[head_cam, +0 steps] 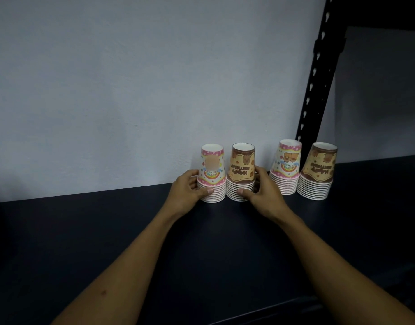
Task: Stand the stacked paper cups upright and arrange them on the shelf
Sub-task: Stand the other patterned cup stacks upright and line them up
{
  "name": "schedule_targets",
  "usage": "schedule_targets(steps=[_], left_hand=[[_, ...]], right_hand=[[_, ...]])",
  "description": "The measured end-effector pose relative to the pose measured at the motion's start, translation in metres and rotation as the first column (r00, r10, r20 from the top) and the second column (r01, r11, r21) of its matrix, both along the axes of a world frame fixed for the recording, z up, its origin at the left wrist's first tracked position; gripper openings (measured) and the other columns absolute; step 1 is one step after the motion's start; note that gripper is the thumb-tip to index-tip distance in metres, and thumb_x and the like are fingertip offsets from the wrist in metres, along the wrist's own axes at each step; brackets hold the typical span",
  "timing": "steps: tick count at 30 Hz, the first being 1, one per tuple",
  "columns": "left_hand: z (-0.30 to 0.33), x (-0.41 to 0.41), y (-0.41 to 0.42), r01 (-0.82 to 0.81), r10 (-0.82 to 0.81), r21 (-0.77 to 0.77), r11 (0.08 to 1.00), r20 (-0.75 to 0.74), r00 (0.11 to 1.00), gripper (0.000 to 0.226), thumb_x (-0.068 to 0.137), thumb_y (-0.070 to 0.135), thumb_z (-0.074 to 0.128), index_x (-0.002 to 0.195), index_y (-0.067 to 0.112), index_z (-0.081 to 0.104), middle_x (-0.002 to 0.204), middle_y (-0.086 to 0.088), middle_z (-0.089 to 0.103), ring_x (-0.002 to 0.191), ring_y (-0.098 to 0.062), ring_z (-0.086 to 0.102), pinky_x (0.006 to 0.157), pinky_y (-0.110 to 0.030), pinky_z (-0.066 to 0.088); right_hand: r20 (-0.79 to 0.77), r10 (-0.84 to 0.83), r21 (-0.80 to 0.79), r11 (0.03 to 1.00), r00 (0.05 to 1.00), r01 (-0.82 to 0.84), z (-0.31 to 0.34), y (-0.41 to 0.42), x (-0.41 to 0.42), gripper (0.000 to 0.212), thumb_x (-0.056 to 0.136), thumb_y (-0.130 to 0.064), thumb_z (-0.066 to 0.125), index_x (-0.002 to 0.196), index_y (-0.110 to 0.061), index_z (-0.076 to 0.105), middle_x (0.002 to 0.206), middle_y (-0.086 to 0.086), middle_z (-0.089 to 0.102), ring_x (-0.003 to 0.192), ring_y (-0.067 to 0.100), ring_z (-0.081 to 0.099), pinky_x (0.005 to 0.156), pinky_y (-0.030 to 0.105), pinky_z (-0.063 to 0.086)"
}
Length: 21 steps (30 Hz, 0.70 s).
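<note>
Several stacks of printed paper cups stand rim-down in a row at the back of the dark shelf (108, 231), against the wall. My left hand (187, 193) grips the lower rims of the pink stack (212, 170). Right beside it, my right hand (260, 191) grips the brown-and-yellow stack (242, 167), thumb in front and fingers behind. These two stacks nearly touch. Further right stand a second pink stack (286, 167), leaning slightly, and a second brown stack (317, 170), both untouched.
A pale wall (154, 90) runs directly behind the cups. A black perforated shelf upright (314, 90) rises at the back right, just behind the right-hand stacks. The shelf's front edge (272, 310) crosses the lower right.
</note>
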<state>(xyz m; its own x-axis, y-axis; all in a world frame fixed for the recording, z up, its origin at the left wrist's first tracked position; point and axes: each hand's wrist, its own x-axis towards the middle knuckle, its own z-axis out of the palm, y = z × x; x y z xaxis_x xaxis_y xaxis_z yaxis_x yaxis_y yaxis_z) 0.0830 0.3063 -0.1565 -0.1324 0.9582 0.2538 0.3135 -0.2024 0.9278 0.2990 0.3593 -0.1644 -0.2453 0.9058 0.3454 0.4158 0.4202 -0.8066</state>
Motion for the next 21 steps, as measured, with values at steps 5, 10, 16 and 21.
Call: schedule_targets(steps=[5, 10, 16, 21], left_hand=[[0.0, 0.015, -0.006, -0.014, 0.014, 0.01, 1.0, -0.029, 0.999, 0.059, 0.078, 0.012, 0.077, 0.13, 0.012, 0.05, 0.131, -0.004, 0.059, 0.113, -0.013, 0.059, 0.098, -0.029, 0.048], [-0.001, 0.026, -0.016, 0.001, 0.0, 0.019, 1.0, -0.051, 0.999, 0.059, 0.077, 0.015, 0.078, 0.13, 0.012, 0.051, 0.131, -0.003, 0.06, 0.115, -0.013, 0.059, 0.098, -0.028, 0.047], [-0.002, 0.051, -0.03, 0.044, -0.04, 0.034, 0.998, -0.108, 0.993, 0.061, 0.081, 0.018, 0.075, 0.136, 0.014, 0.048, 0.131, -0.001, 0.06, 0.117, -0.013, 0.059, 0.097, -0.026, 0.048], [0.0, 0.072, -0.031, 0.12, -0.117, 0.019, 0.993, -0.11, 0.987, 0.062, 0.08, 0.019, 0.075, 0.136, 0.014, 0.049, 0.13, -0.001, 0.061, 0.114, -0.012, 0.06, 0.096, -0.026, 0.049]], right_hand=[[-0.01, -0.078, 0.042, 0.996, 0.997, 0.078, -0.001, -0.012, 0.005, 0.064, 0.074, -0.023, 0.077, 0.129, -0.027, 0.045, 0.127, -0.001, 0.055, 0.116, 0.016, 0.055, 0.101, 0.042, 0.047], [-0.057, -0.101, 0.038, 0.994, 0.993, 0.103, 0.001, -0.032, 0.015, 0.06, 0.076, -0.015, 0.076, 0.128, -0.024, 0.048, 0.127, -0.001, 0.057, 0.117, 0.016, 0.055, 0.102, 0.037, 0.045], [-0.121, -0.176, 0.016, 0.984, 0.977, 0.179, 0.001, -0.054, 0.036, 0.068, 0.076, -0.009, 0.076, 0.136, -0.022, 0.046, 0.131, 0.0, 0.056, 0.12, 0.015, 0.052, 0.104, 0.035, 0.043], [-0.212, -0.195, -0.091, 0.98, 0.957, 0.18, 0.003, -0.072, 0.064, 0.069, 0.078, -0.002, 0.073, 0.138, -0.02, 0.043, 0.129, -0.001, 0.058, 0.118, 0.015, 0.055, 0.103, 0.038, 0.045]])
